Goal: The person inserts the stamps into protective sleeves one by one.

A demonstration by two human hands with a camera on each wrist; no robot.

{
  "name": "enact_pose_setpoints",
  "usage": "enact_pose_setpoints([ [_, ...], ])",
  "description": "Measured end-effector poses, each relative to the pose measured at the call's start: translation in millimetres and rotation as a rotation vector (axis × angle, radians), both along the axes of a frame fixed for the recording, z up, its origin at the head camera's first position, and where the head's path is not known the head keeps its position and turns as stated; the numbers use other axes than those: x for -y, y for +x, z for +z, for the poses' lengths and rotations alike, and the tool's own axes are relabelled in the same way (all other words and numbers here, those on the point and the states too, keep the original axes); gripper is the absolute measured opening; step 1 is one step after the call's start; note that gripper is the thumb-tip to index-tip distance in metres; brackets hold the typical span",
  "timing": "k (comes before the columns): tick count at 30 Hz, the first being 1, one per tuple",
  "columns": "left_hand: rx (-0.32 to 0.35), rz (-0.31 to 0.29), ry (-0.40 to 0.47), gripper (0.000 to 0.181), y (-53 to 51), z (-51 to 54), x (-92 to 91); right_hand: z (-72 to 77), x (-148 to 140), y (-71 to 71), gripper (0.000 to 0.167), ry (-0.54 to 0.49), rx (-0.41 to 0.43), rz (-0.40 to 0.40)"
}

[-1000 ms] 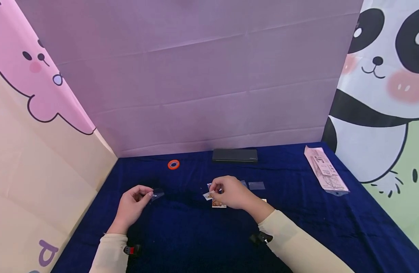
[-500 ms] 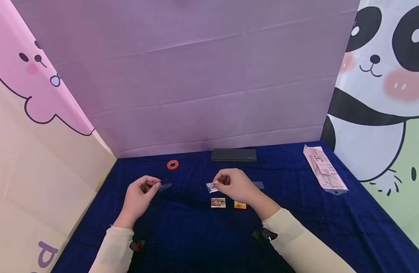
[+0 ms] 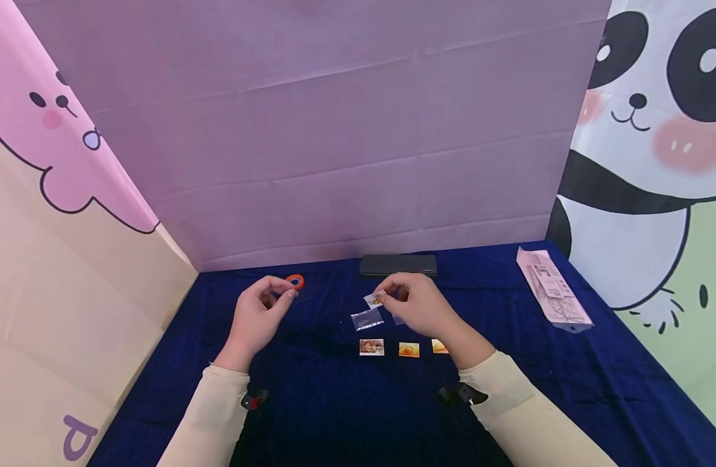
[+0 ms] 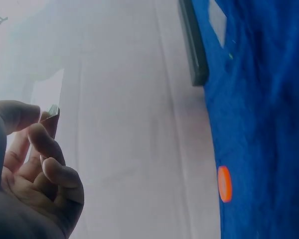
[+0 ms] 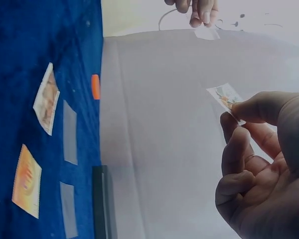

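Observation:
My right hand (image 3: 419, 301) pinches a small white stamp (image 5: 225, 98) with a floral picture between thumb and forefinger, raised above the cloth. Between thumb and fingertips my left hand (image 3: 259, 318) holds a clear plastic sleeve (image 5: 206, 33), its outline faint in the head view. Below the right hand lies another clear sleeve (image 3: 366, 319), with one more sleeve (image 3: 397, 320) partly hidden by that hand. In a row nearer to me are a brown picture stamp (image 3: 371, 347), an orange-yellow stamp (image 3: 408, 349) and a yellow stamp (image 3: 440, 346), partly covered by the right wrist.
A dark flat case (image 3: 398, 264) lies at the back of the blue cloth (image 3: 334, 408). An orange ring-shaped roll (image 3: 297, 280) sits just beyond the left hand. Far right is a pink printed packet (image 3: 553, 285). Printed fabric walls stand around the table.
Both hands have risen and moved away from me, the left also rightward with its sleeve. The right hand has lifted its stamp off the sleeve area, uncovering the row of stamps.

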State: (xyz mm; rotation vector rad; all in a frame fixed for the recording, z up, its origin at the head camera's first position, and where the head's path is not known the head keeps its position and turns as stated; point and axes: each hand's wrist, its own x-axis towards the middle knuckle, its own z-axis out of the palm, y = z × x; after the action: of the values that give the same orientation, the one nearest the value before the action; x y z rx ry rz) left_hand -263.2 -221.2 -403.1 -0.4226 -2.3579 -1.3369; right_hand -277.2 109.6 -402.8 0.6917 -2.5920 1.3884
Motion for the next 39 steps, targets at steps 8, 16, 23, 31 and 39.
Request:
enact_pose_setpoints([
  [8, -0.043, -0.044, 0.044, 0.01, -3.8, 10.0, -21.1, 12.3, -12.6, 2.2, 0.015, -0.016, -0.019, -0.029],
  [16, -0.037, -0.084, 0.077, 0.011, -6.7, 16.5, -42.3, 21.3, -21.3, 3.7, 0.014, -0.022, -0.062, -0.067],
  [23, -0.047, -0.084, 0.082, 0.013, -4.2, 21.9, -61.8, 28.7, -26.0, 6.8, 0.011, -0.054, -0.073, -0.089],
  [31, -0.042, -0.111, 0.1, 0.016, -0.1, 25.9, -76.4, 31.3, -28.8, 8.9, 0.009, -0.078, -0.066, -0.094],
  [39, -0.059, -0.144, 0.135, 0.012, 2.0, 21.9, -82.1, 32.2, -28.4, 10.5, 0.008, -0.102, -0.053, -0.081],
])
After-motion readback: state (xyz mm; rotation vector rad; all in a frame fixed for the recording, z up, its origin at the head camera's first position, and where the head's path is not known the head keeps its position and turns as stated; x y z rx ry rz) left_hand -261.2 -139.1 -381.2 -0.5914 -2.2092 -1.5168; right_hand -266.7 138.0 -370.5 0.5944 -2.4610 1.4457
